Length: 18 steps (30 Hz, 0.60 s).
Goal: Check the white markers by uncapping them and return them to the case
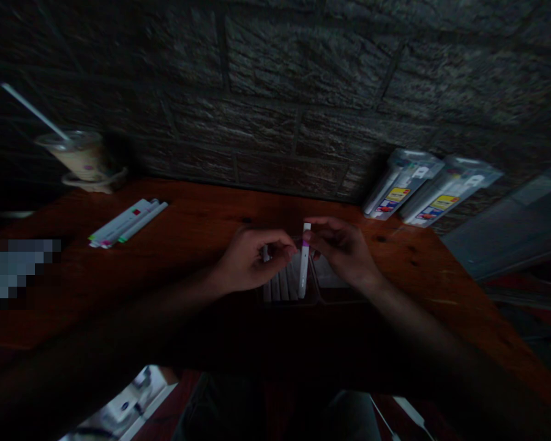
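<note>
A white marker with a purple band stands nearly upright in front of me. Its upper end is pinched between the thumb and fingers of my right hand. Just left of the marker, my left hand has its thumb and index fingertips brought together; anything between them is too small or dark to make out. Below both hands lies an open clear plastic case. Several white markers lie side by side in its left half, partly covered by my left hand.
More white markers lie grouped on the wooden table at left. Behind them stands a drink cup with a straw. Two clear marker cases lean against the stone wall at right. An open white box is below the table.
</note>
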Available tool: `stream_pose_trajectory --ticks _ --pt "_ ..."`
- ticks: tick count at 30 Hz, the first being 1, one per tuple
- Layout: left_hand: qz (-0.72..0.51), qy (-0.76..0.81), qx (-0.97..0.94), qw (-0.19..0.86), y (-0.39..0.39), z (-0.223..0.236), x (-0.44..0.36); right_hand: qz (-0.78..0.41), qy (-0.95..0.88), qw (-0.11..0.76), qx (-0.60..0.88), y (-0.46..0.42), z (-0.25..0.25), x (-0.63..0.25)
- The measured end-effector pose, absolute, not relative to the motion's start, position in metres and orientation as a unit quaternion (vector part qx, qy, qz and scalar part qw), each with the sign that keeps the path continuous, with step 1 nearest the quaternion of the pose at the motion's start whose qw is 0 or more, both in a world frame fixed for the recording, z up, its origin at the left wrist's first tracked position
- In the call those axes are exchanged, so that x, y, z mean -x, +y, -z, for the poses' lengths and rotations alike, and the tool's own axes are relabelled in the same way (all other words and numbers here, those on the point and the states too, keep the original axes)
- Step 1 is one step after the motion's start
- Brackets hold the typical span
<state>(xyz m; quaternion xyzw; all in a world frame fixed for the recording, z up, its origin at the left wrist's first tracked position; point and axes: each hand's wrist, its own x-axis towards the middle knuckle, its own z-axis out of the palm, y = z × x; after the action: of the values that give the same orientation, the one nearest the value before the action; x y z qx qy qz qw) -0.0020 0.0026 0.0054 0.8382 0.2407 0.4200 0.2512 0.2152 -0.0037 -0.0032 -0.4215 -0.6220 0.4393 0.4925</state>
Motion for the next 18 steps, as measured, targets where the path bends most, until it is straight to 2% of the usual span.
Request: stream_pose_trajectory --ticks 4,18 --pt "-0.398 0.216 -0.860 0.237 -0.001 -0.004 0.001 -0.442 -0.637 0.468 0.423 -0.005 0.004 -0.214" --pt "-0.279 0.127 -0.942 0.140 -0.011 -0.005 -0.003 -0.335 -0.724 0.388 0.462 -0.002 0.009 -0.220"
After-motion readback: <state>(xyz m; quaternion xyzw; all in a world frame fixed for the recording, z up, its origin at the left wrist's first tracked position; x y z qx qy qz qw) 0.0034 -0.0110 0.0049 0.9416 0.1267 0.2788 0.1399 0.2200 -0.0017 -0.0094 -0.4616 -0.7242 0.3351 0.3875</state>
